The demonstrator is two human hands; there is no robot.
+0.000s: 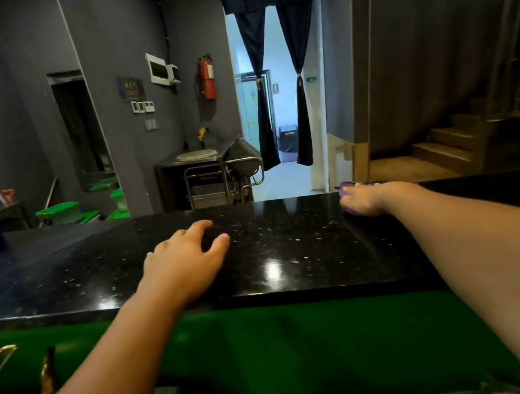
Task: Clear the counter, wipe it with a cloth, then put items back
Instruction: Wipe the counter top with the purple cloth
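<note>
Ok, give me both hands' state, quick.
Left hand: open, resting on the counter, holding nothing.
Right hand: open, flat on the purple cloth.

The room is dim, and bright light enters through the doorway (pixel 274 58). Glare spots shine on the black counter (pixel 273 269). Frame edges bend and blur

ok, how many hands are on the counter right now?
2. The left hand rests near the middle of the counter; the right hand presses a purple cloth at its far edge. Neither is hidden.
</note>
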